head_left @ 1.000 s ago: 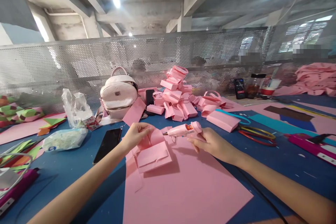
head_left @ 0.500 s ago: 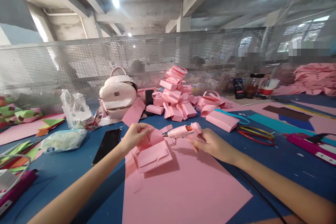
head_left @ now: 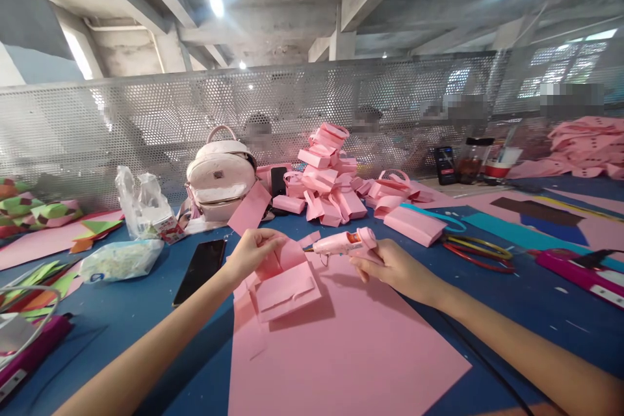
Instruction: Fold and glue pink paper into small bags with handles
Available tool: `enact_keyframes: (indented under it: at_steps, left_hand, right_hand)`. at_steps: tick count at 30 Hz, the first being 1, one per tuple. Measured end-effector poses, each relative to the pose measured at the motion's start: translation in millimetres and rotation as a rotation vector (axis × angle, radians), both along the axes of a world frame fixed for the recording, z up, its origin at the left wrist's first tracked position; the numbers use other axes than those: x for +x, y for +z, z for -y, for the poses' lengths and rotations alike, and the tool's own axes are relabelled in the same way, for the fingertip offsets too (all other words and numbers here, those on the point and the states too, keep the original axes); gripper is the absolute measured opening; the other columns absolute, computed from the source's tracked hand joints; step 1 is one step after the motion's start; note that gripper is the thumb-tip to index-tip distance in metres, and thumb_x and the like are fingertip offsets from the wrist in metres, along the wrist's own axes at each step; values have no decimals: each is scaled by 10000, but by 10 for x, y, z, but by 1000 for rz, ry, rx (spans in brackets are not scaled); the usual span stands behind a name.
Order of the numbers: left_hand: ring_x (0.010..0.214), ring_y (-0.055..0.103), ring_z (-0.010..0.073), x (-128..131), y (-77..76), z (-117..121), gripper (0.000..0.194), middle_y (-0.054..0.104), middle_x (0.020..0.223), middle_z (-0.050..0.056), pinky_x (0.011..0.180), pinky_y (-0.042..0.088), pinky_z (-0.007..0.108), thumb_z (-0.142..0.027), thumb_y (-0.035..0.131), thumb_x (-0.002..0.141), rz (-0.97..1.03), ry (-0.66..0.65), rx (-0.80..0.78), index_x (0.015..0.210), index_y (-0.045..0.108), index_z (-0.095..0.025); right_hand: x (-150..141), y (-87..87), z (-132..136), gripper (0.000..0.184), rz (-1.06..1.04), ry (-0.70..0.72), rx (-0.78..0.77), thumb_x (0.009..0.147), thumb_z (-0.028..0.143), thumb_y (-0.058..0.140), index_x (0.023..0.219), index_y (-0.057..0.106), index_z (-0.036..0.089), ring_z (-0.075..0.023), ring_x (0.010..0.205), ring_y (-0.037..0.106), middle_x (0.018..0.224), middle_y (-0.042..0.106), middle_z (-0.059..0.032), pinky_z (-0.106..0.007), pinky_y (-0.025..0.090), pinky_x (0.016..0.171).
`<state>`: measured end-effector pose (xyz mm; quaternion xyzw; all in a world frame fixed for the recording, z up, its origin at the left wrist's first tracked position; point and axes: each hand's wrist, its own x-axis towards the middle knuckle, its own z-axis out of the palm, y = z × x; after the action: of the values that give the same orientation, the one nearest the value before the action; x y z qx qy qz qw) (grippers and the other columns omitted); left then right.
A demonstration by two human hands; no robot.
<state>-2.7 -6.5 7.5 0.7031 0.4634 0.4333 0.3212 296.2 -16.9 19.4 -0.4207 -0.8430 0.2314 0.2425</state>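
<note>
My right hand [head_left: 390, 268] is wrapped round the handle of a pink hot glue gun [head_left: 344, 243], whose nozzle points left. Its tip is right at the raised edge of a folded pink paper box [head_left: 286, 291]; whether it touches I cannot tell. My left hand [head_left: 257, 253] pinches the upper flap of that box, fingers closed on the paper. The box is tilted over a large pink paper sheet [head_left: 351, 351]. A small pink strip [head_left: 309, 238] shows just behind the glue gun's nozzle.
Behind stands a heap of finished-looking pink paper boxes [head_left: 324, 175] beside a white backpack [head_left: 221, 175]. A black phone [head_left: 199, 272] and a plastic packet [head_left: 121, 260] lie left. Right are coloured rings [head_left: 480, 253], a magenta power strip [head_left: 580, 276] and a trailing black cord [head_left: 480, 364].
Both hands, the glue gun and the box keep almost the same pose. The whole view has shifted very slightly.
</note>
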Motion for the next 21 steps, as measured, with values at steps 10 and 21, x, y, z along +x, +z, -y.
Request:
enact_keyframes:
  at_steps: [10, 21]
  left_hand:
    - [884, 695, 246, 7, 1, 5, 383, 780, 923, 76, 776, 516, 288, -517, 632, 813, 2, 1, -20, 834, 774, -162]
    - [883, 695, 255, 3, -3, 1, 390, 780, 925, 77, 772, 519, 298, -533, 636, 808, 11, 8, -12, 822, 773, -169]
  right_hand:
    - [1, -5, 27, 557, -94, 43, -70, 948, 570, 478, 584, 599, 166, -118, 516, 468, 568, 554, 0, -261, 357, 575]
    - [-45, -3, 34, 575, -116, 56, -83, 951, 586, 453, 592, 602, 162, -119, 512, 468, 567, 549, -10, -250, 359, 537]
